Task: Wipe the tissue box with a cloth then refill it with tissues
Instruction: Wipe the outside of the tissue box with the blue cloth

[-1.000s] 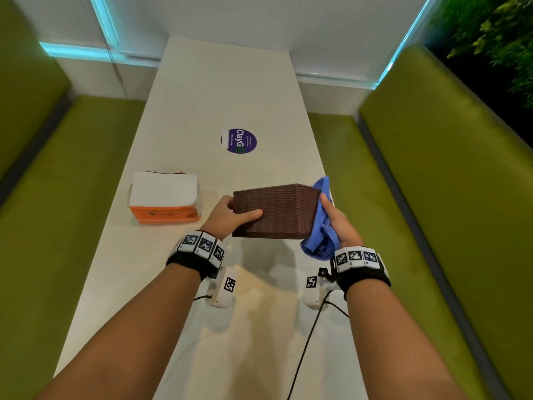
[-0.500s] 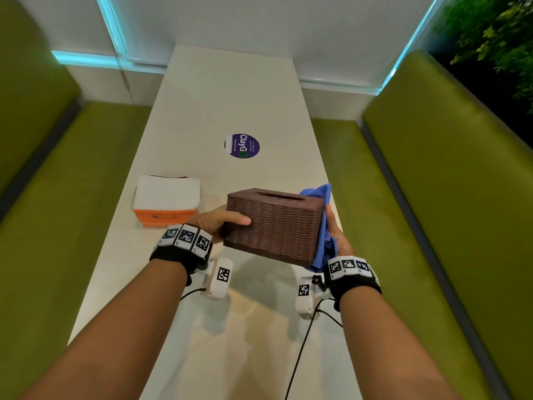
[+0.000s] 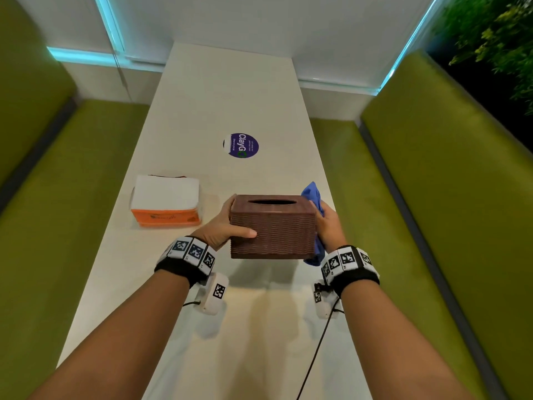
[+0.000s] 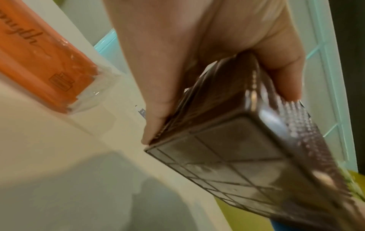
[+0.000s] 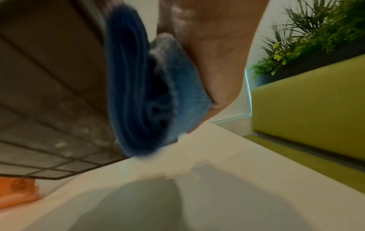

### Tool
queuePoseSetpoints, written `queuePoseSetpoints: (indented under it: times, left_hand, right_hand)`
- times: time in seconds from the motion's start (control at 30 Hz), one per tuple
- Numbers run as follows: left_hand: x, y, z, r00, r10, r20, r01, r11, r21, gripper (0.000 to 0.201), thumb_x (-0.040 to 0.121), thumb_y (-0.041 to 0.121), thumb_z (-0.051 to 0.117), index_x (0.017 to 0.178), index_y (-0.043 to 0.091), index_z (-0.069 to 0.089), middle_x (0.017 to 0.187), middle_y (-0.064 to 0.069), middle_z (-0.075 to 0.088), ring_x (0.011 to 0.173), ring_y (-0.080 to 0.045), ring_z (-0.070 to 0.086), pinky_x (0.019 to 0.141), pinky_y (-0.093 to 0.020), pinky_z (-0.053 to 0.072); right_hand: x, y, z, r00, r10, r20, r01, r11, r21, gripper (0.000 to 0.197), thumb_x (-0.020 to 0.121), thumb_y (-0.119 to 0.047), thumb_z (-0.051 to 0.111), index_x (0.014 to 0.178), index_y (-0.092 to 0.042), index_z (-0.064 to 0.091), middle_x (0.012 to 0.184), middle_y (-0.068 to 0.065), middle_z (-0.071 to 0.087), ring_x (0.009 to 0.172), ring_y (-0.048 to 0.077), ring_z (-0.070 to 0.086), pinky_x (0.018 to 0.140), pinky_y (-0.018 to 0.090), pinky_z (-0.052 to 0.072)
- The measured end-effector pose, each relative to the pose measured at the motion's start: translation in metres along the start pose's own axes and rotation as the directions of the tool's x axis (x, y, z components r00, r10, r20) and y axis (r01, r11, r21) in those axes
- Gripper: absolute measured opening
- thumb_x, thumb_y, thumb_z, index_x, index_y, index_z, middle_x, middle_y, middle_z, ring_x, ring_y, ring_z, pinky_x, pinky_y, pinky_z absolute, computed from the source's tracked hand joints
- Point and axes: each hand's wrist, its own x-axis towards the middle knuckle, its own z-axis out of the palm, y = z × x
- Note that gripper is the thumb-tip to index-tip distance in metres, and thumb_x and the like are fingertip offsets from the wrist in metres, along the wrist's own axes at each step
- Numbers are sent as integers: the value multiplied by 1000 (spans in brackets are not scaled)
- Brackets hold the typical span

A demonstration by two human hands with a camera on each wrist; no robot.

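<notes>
Your left hand grips the brown tissue box, held upright above the surface. Your right hand presses the blue cloth against the box's right side; the tissue pack lies left of the box.

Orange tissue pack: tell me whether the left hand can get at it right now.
Probably not yet: the left hand grips the brown tissue box. The orange tissue pack lies unobstructed just left of it on the table.

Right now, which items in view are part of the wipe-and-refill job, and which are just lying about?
In the job:
tissue box, gripped by left hand
blue cloth, held by right hand
tissue pack

Lying about:
purple sticker
plant
</notes>
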Motion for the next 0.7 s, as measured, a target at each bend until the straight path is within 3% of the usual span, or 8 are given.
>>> queuePoseSetpoints:
  times: [0.17, 0.23, 0.3, 0.37, 0.47, 0.57, 0.6, 0.7]
  left_hand:
    - [9, -16, -3, 997, 13, -82, 3, 981, 196, 143, 39, 11, 87, 151, 20, -2, 131, 9, 39, 126, -16, 42, 102, -32, 40]
    - [11, -21, -6, 994, 5, -110, 27, 956, 293, 156, 34, 26, 95, 150, 24, -9, 144, 3, 31, 134, -18, 37, 112, -42, 34]
    - [11, -23, -8, 993, -6, -121, 51, 929, 367, 166, 25, 49, 94, 149, 30, -15, 155, -3, 18, 140, -22, 31, 114, -51, 30]
    - [14, -25, -10, 994, -10, -108, 55, 906, 419, 167, 26, 52, 92, 147, 28, -21, 158, -4, 12, 143, -22, 27, 115, -51, 28]
    - [16, -22, -11, 996, 32, -89, 18, 860, 510, 155, 34, 47, 88, 150, 23, -13, 156, -7, 15, 144, -22, 22, 117, -50, 26]
    - [17, -19, -10, 994, 104, -18, -74, 814, 576, 121, 36, 43, 88, 137, 29, 24, 138, -4, 32, 135, -24, 33, 113, -49, 32]
    - [14, -15, -7, 994, 106, -13, -79, 810, 581, 118, 35, 42, 86, 135, 28, 23, 135, -1, 30, 134, -22, 33, 113, -46, 32]
    - [17, -15, -9, 994, 110, 3, -93, 826, 557, 134, 36, 41, 82, 145, 18, 9, 139, -1, 24, 136, -21, 30, 114, -44, 30]
  right_hand:
    - [13, -5, -10, 997, -31, -74, 24, 995, -95, 30, 95, -25, 52, 119, -10, 62, 102, 4, 67, 95, 19, 61, 85, 33, 48]
    - [15, -14, -13, 993, -71, -98, 55, 986, -158, 28, 94, -27, 54, 117, -13, 63, 104, 5, 68, 97, 20, 62, 89, 35, 50]
    - [15, -28, -14, 990, -121, -73, 99, 962, -253, 15, 94, -28, 54, 100, -20, 65, 90, 2, 66, 88, 18, 59, 78, 27, 49]
    - [13, -43, -9, 994, -107, 21, 108, 940, -325, 11, 94, -30, 53, 93, -23, 62, 87, 3, 64, 87, 20, 57, 71, 25, 44]
    - [21, -39, 9, 988, 56, 146, 20, 881, -472, 58, 94, -48, 45, 143, -19, 39, 144, 9, 47, 133, 27, 42, 107, 35, 34]
    - [23, -26, 26, 958, 235, 167, -18, 627, -779, 84, 86, -69, 35, 152, -21, 13, 160, 8, 9, 148, 32, 3, 119, 50, 7]
    - [21, -27, 29, 959, 224, 172, 14, 570, -822, 78, 90, -64, 34, 151, -19, 14, 160, 9, 11, 148, 33, 3, 118, 50, 9]
    - [16, -43, 35, 960, 124, 252, 142, 562, -815, 51, 100, -43, 33, 144, -17, 32, 145, 12, 43, 132, 33, 40, 106, 40, 34]
